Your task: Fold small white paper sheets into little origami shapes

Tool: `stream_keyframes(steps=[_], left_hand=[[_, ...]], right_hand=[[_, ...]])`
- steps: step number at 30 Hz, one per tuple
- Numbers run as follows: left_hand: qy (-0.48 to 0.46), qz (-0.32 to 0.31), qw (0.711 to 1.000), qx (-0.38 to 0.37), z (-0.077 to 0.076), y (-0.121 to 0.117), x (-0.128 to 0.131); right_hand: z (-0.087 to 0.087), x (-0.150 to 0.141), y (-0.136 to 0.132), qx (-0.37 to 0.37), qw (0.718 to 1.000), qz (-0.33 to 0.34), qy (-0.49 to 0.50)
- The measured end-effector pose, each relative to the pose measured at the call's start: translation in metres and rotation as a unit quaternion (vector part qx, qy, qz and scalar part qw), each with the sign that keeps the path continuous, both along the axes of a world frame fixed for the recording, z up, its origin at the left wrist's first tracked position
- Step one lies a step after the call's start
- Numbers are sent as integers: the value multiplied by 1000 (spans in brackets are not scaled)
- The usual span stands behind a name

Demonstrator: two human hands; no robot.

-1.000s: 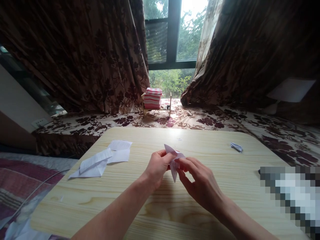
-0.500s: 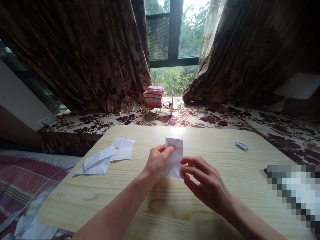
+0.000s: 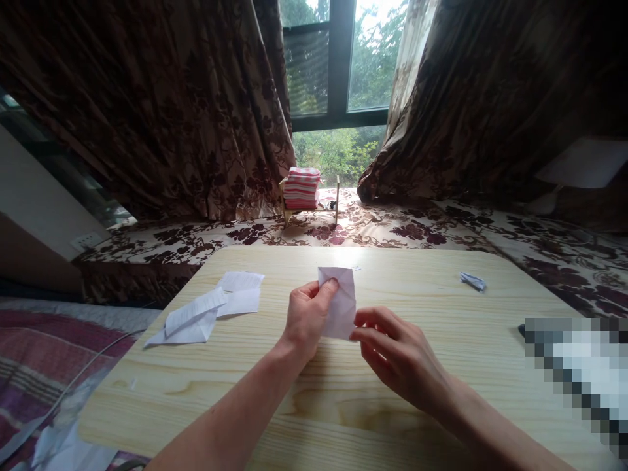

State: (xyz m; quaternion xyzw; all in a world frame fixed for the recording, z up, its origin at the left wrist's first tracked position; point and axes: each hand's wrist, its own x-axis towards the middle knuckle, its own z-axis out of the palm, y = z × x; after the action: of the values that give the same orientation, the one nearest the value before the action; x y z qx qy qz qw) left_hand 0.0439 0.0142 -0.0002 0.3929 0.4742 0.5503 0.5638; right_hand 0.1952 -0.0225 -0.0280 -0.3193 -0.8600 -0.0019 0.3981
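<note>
A: Paper [image 3: 341, 311]?
B: Opened out to a creased rectangle; a second ago, narrow and pointed.
A: Right hand [image 3: 400, 350]?
B: Shifted off its middle, fingertips now at lower right edge.

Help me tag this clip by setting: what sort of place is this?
Probably a room in a home, perhaps a bedroom: floral curtains hang at a window, a flowered, fabric-covered ledge runs below it, and striped, bedding-like cloth lies at the left.
</note>
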Motion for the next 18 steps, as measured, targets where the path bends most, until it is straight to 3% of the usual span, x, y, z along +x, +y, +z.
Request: stream_keyframes(steps=[4,6,10,13,18], left_hand=[[73,4,997,32,-5,1,-2],[92,-1,995,34,-8,0,-1],[99,-27,994,41,-8,-5,4],[82,-51,995,30,-6,-10,9],[37,-90,995,10,-3,-11,10]], right_hand=[[-2,-1,1,-50,997,6,52],[1,-1,2,-95,986,-33,130],[7,-3,6,-247,926,-124,256],[6,-3,9,-335,889,-78,302],[2,-1,12,-376,859,-28,346]])
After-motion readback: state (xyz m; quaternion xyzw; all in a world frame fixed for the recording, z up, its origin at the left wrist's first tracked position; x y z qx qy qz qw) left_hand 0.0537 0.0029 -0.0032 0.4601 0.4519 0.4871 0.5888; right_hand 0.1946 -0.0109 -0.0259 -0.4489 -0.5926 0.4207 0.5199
